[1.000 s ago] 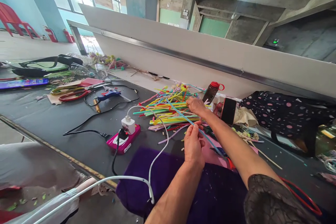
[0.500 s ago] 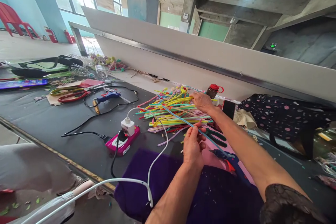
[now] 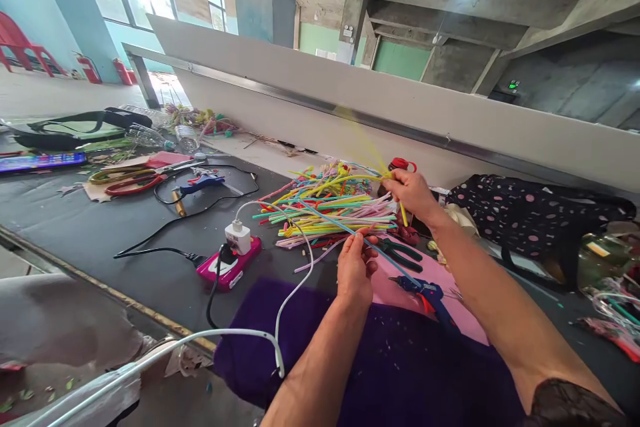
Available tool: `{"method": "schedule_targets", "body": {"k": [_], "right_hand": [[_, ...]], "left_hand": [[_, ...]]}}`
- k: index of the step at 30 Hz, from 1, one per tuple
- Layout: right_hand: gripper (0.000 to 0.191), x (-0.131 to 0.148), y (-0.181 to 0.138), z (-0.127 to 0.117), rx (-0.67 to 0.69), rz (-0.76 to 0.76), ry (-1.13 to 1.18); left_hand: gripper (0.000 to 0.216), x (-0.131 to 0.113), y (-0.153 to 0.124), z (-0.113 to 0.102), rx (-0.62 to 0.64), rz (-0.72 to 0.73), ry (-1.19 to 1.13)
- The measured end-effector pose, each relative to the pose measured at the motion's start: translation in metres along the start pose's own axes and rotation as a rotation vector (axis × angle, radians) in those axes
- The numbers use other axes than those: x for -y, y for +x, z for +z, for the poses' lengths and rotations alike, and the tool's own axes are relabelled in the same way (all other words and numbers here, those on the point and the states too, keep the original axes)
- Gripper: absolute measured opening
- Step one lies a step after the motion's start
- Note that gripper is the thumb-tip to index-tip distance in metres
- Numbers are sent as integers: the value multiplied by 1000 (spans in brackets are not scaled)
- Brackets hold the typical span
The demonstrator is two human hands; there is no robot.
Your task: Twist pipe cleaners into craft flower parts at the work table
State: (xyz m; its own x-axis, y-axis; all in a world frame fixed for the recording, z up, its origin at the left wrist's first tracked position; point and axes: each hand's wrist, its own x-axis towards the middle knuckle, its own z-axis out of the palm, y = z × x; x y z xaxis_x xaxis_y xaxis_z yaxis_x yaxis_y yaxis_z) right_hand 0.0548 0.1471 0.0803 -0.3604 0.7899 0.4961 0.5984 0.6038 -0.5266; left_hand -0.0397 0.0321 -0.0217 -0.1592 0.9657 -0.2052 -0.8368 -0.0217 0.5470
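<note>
- The blue stem is in the left hand, above the tabletop; that grip is pinched on it, thumb against fingers, near the middle of its visible length
- It looks nearly straight, its long axis slanting across the view: one end reaches away and leftward over the pile of coloured stems, the other comes back rightward over the pink sheet toward the blue glue gun
- The yellow stem is in the right hand, beside the pile's right end; that grip is closed on it, a short end poking out below, down and slightly right
- Its upper length points up and left but is blurred, so I cannot tell its exact shape or its far tip
- Both stems should handle as very light, soft outside and bendable, unlikely to slip or snap but easy to kink
- A light fingertip pinch near the middle should balance either one; held by an end, the free length would probably sway
</note>
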Motion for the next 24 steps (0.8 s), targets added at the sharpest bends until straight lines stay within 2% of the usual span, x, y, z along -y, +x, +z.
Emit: {"method": "schedule_targets", "body": {"k": [3, 8, 12, 14, 17, 22, 24], "right_hand": [[24, 4, -27, -19, -31, 42, 125], [24, 9, -96, -38, 78, 279, 384], [25, 8, -148, -35, 123, 508, 691], [25, 5, -165, -29, 145, 570, 808], [25, -1, -178, -20, 150, 626, 942], [27, -5, -183, -14, 166, 686, 1007], [26, -1, -185, -13, 155, 669, 1033]], "left_hand": [[32, 0, 1, 0, -5, 6, 18], [21, -4, 7, -2, -82, 72, -13], [3, -15, 17, -4, -121, 126, -133], [9, -20, 19, -4, -92, 77, -187], [8, -20, 13, 0, 49, -36, -117], [21, -4, -12, 14, 469, -202, 193], [26, 0, -18, 18, 525, -218, 256]]}}
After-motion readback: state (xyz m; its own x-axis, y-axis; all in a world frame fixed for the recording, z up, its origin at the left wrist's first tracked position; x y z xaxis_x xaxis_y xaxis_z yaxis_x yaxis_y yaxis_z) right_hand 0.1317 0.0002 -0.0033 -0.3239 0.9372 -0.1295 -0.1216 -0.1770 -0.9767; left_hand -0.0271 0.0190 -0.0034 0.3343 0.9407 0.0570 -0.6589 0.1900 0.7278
